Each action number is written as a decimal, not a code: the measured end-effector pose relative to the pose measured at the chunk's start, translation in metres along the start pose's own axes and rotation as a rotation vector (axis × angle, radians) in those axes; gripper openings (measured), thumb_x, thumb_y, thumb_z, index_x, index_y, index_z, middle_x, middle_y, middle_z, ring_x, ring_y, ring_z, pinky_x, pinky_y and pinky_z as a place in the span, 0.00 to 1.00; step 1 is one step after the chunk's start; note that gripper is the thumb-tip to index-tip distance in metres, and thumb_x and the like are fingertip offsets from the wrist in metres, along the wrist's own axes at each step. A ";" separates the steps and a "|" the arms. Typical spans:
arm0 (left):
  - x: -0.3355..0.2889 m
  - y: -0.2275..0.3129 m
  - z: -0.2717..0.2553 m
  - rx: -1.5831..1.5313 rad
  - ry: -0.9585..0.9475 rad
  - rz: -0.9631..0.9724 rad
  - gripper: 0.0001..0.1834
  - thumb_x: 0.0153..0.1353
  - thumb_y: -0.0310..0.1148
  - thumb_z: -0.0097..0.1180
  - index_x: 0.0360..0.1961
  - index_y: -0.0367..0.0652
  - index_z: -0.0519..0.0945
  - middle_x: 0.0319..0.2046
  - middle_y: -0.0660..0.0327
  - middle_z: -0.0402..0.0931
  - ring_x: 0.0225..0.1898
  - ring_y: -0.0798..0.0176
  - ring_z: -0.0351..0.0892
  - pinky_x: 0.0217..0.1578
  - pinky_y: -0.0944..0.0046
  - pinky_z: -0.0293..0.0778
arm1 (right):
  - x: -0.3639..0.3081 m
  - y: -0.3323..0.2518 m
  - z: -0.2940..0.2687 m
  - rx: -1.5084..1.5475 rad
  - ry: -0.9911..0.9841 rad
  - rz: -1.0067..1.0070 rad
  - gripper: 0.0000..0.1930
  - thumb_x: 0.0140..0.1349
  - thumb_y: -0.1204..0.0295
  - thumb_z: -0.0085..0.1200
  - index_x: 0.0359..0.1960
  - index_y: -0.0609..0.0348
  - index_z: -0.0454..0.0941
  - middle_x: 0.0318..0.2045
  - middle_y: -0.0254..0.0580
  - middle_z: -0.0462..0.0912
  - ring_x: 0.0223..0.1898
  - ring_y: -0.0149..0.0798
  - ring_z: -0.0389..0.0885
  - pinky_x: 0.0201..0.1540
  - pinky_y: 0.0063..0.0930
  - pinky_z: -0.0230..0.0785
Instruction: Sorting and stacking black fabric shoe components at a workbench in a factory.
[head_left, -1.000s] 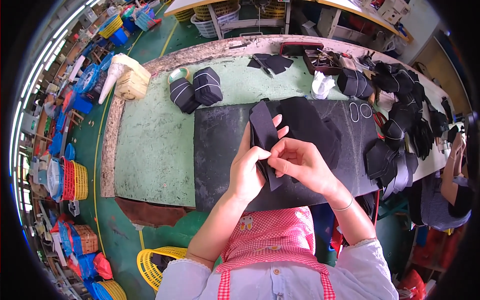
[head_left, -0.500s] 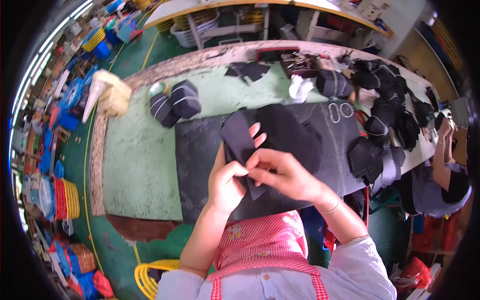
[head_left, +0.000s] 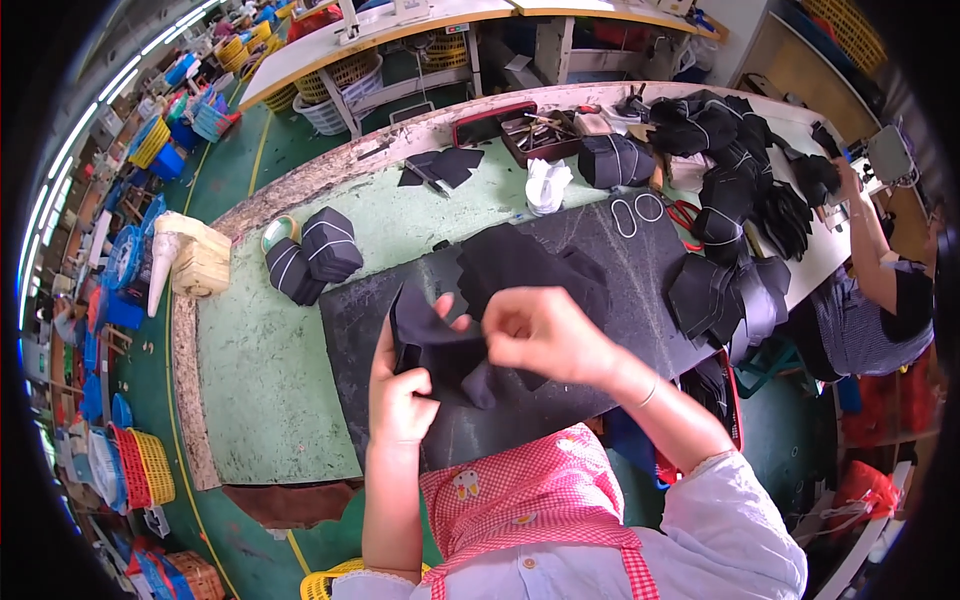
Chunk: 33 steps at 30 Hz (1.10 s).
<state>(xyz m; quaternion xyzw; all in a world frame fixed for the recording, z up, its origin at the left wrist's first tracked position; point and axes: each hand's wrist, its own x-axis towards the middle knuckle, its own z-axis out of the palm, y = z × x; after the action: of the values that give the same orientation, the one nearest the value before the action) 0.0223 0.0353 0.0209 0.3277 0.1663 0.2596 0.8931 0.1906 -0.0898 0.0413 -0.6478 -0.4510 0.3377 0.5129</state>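
Observation:
Above the black mat [head_left: 375, 425], my left hand [head_left: 402, 408] grips a bent black fabric piece [head_left: 432, 335], thumb in front and fingertips showing behind its upper edge. My right hand [head_left: 550, 335] is closed in a pinch at the right end of that piece, slightly blurred; its fingertips partly hide the fabric there. A lower flap of the piece hangs down between the hands. Just beyond them, more black fabric pieces [head_left: 530, 268] lie loosely piled on the mat. Scissors with pale grey loop handles [head_left: 637, 214] rest at the mat's far right.
Two tied black bundles [head_left: 318, 250] stand left beside a tape roll [head_left: 279, 234]. A yellowish block with a cone [head_left: 195, 258] sits at the left edge. At the back are a white wrapped object [head_left: 547, 186] and toolbox [head_left: 540, 135]. Black bundles [head_left: 728, 215] and a co-worker [head_left: 865, 300] are right.
My hands have come apart, the left moving left and the right staying at the fabric's edge. The flat, narrow piece is now bent and spread between them. The view has shifted.

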 end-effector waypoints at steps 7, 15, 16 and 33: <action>-0.019 0.034 -0.055 -0.322 0.101 0.029 0.53 0.30 0.13 0.36 0.70 0.35 0.57 0.68 0.53 0.63 0.64 0.57 0.70 0.63 0.49 0.70 | 0.010 0.006 -0.073 -0.169 -0.109 0.163 0.09 0.54 0.70 0.58 0.29 0.66 0.77 0.21 0.39 0.78 0.26 0.27 0.76 0.33 0.27 0.70; -0.009 -0.006 0.018 -0.071 0.123 0.032 0.44 0.42 0.20 0.41 0.69 0.37 0.60 0.66 0.47 0.64 0.65 0.46 0.68 0.65 0.45 0.66 | -0.017 -0.025 -0.013 -0.385 0.127 -0.128 0.15 0.53 0.61 0.70 0.33 0.56 0.78 0.25 0.38 0.79 0.28 0.40 0.82 0.33 0.32 0.74; -0.004 -0.019 0.024 -0.104 0.090 0.033 0.43 0.44 0.22 0.43 0.69 0.39 0.60 0.65 0.46 0.66 0.63 0.45 0.70 0.65 0.47 0.66 | -0.022 -0.024 0.001 -0.324 0.055 -0.216 0.18 0.52 0.58 0.71 0.33 0.57 0.78 0.25 0.38 0.80 0.28 0.38 0.82 0.32 0.31 0.73; -0.004 -0.015 0.031 -0.009 -0.084 0.102 0.33 0.69 0.44 0.38 0.69 0.34 0.59 0.68 0.44 0.61 0.67 0.50 0.64 0.66 0.52 0.60 | -0.018 -0.014 0.020 -0.098 0.072 -0.273 0.20 0.53 0.62 0.71 0.35 0.60 0.73 0.26 0.38 0.73 0.27 0.36 0.77 0.33 0.30 0.72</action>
<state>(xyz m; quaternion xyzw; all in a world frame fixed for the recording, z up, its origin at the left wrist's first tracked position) 0.0384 0.0077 0.0336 0.3426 0.1104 0.2914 0.8863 0.1622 -0.0987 0.0498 -0.6164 -0.5323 0.2188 0.5375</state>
